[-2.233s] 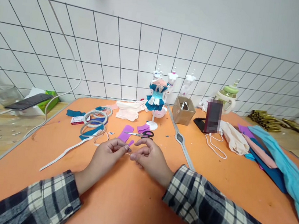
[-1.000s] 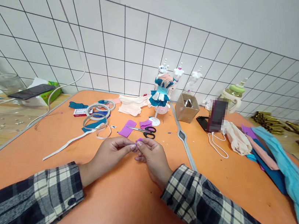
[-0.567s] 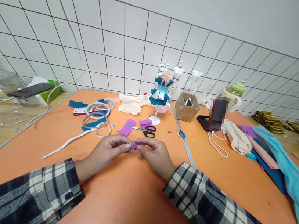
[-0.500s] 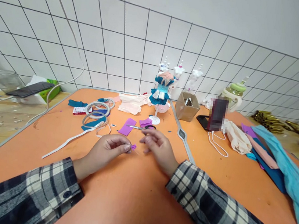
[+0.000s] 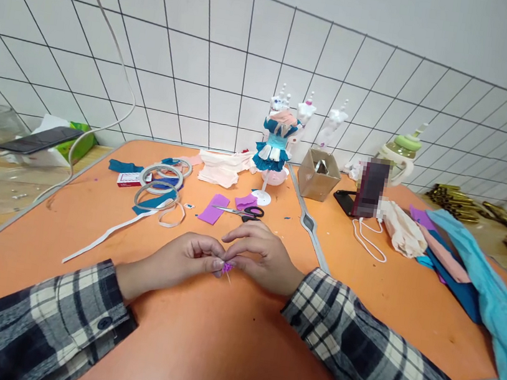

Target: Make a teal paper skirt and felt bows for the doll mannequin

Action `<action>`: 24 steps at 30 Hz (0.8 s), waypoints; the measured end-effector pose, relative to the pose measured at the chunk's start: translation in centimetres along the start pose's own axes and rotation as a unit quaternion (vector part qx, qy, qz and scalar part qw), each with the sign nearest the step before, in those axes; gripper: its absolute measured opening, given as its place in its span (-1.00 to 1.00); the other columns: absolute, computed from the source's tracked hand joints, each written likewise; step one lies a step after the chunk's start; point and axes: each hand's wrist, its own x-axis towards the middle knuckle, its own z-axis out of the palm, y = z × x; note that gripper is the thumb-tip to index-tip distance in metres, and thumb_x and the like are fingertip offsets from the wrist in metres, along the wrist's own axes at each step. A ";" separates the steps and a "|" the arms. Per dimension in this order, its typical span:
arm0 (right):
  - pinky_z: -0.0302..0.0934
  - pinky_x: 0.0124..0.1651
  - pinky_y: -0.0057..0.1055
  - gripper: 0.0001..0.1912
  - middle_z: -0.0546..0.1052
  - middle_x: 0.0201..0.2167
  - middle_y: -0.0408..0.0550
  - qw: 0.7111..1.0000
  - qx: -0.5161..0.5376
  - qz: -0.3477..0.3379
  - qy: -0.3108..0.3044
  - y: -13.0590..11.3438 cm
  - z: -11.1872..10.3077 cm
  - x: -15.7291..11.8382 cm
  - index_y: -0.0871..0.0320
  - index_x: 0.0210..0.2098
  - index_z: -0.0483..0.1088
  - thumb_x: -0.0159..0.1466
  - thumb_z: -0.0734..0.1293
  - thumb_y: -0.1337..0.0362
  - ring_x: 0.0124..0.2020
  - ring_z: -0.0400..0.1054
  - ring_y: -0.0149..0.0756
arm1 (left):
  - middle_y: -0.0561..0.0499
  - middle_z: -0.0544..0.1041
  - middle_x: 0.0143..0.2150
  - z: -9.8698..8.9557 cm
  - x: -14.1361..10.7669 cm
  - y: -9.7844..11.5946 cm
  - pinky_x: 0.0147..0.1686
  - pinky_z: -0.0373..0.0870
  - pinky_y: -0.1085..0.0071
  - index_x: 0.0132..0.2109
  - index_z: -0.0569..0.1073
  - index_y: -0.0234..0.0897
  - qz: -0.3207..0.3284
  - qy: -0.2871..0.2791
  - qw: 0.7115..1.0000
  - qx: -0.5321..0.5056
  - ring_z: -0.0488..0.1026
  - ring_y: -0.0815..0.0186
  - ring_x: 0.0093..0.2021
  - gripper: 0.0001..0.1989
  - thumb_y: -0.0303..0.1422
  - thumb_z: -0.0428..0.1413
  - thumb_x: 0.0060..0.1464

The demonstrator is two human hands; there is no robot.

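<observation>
My left hand (image 5: pixel 191 260) pinches a tiny gathered purple piece (image 5: pixel 227 267), which looks like crinkled paper or cloth. From the right, my right hand (image 5: pixel 260 257) meets it, thumb and forefinger closed at the same piece. A thin pale strand or pin pokes out below; which of these it is I cannot tell. Beyond my fingers lie black-handled scissors (image 5: pixel 243 212), their blades over a flat purple strip (image 5: pixel 213 209). Another purple scrap (image 5: pixel 246 201) is beside the foot of a small dress form (image 5: pixel 272 148) dressed in teal, white and peach.
Rolls of tape (image 5: pixel 160 180) and a white strip (image 5: pixel 105 235) lie to the left. A cardboard box (image 5: pixel 318 174), a blurred phone-like object (image 5: pixel 370 191) and a green-lidded bottle (image 5: pixel 400 154) stand at the back right. Blue cloth or paper (image 5: pixel 490 280) hangs over the right edge.
My right hand has moved left and down to the purple piece and closed on it, beside my left fingers. The view has shifted slightly.
</observation>
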 end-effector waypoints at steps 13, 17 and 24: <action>0.17 0.19 -0.11 -0.91 0.46 0.08 0.00 0.999 0.001 0.036 0.004 -0.4 0.0 -0.1 0.06 -0.24 0.45 0.33 0.32 0.21 0.13 0.32 -0.18 | -0.03 0.64 -0.46 0.2 0.1 -0.2 -0.33 0.48 0.36 -0.45 0.59 -0.22 -0.003 0.015 1.000 0.008 0.53 0.22 -0.43 -0.75 -0.13 0.26 -0.05; 0.18 0.19 -0.14 -0.89 0.47 0.09 -0.01 1.000 -0.019 0.005 -0.003 -0.4 -0.1 0.0 0.04 -0.23 0.47 0.34 0.31 0.19 0.12 0.33 -0.21 | -0.03 0.63 -0.45 0.0 0.0 -0.3 -0.34 0.48 0.37 -0.42 0.60 -0.21 -0.006 -0.013 1.000 0.003 0.53 0.23 -0.43 -0.78 -0.15 0.25 -0.03; 0.09 0.26 -0.09 -0.94 0.36 0.19 0.03 0.998 -0.021 0.043 0.040 -1.0 0.1 -0.1 0.09 -0.31 0.48 0.28 0.36 0.26 0.23 0.21 -0.15 | 0.02 0.56 -0.50 0.5 -0.1 0.0 -0.39 0.43 0.43 -0.42 0.54 -0.25 0.038 0.047 0.998 0.010 0.48 0.30 -0.46 -0.76 -0.17 0.22 0.03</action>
